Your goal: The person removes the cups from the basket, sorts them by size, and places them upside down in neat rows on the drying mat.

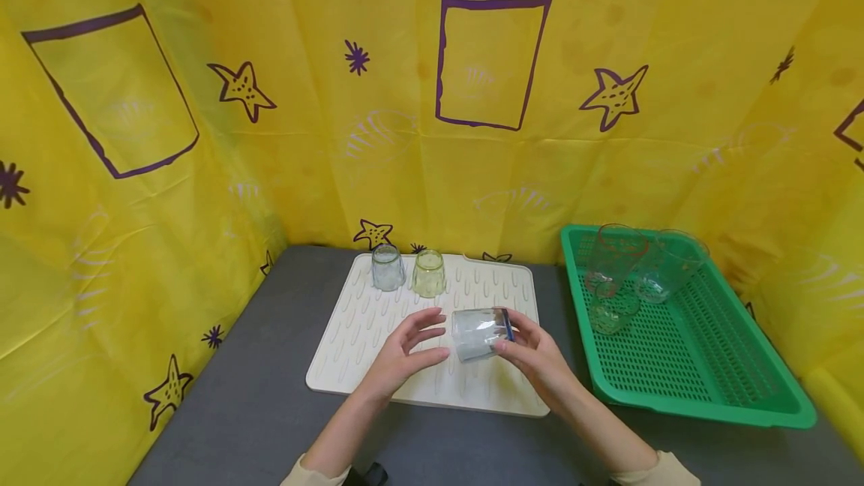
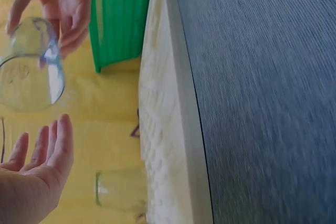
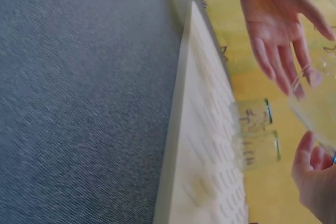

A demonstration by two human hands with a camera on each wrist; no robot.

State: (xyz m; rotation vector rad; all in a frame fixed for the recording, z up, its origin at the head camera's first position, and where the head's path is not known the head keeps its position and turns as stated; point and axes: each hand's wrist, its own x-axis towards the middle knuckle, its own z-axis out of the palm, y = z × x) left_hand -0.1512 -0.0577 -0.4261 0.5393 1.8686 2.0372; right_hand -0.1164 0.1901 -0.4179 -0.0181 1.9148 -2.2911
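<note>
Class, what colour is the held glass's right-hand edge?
Blue; the edge shows best in the head view.

No text, label, brand or number can be read on the clear, blue-rimmed glass tumbler [image 1: 476, 333] in the right hand [image 1: 540, 356] or the yellow patterned cloth [image 1: 472, 171] behind that grip.

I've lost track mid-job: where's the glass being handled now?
In the head view, right of centre, the glass is sideways over the white mat, in the right hand, left hand beside it.
</note>
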